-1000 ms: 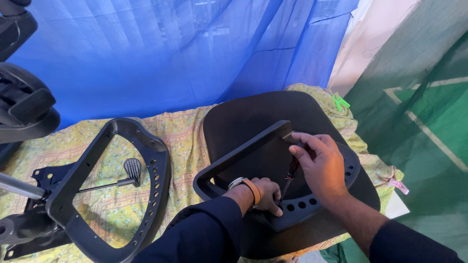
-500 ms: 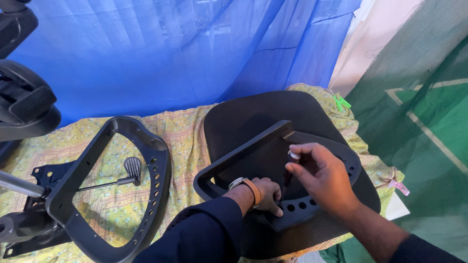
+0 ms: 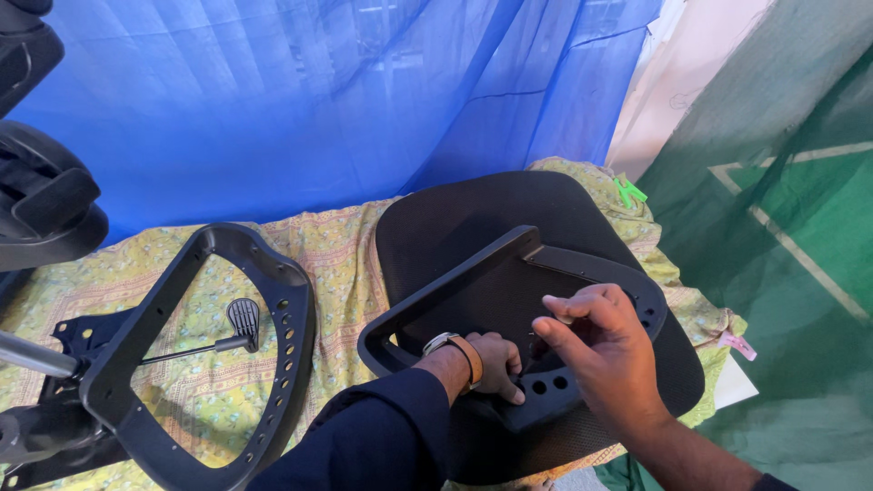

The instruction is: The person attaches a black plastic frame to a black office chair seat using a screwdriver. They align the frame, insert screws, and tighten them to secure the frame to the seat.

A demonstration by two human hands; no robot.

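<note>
Yellow patterned cloth (image 3: 346, 245) under a black chair frame (image 3: 509, 273) — left hand (image 3: 496, 364) gripping it, right hand (image 3: 600, 350) loosely curled, contents unclear — blue curtain (image 3: 318, 100) behind.

Lower middle of the frame, the left arm comes in wrapped in a dark navy sleeve (image 3: 373, 436), long and smooth, ending just short of the wrist. On that wrist sits a watch (image 3: 455, 348) with a tan-orange strap and a pale silvery case edge. The left hand (image 3: 496, 362) is bare, no rings showing. The right hand (image 3: 605, 350), lower right, is bare too, forearm uncovered, with only a sliver of dark sleeve at the bottom edge.
</note>
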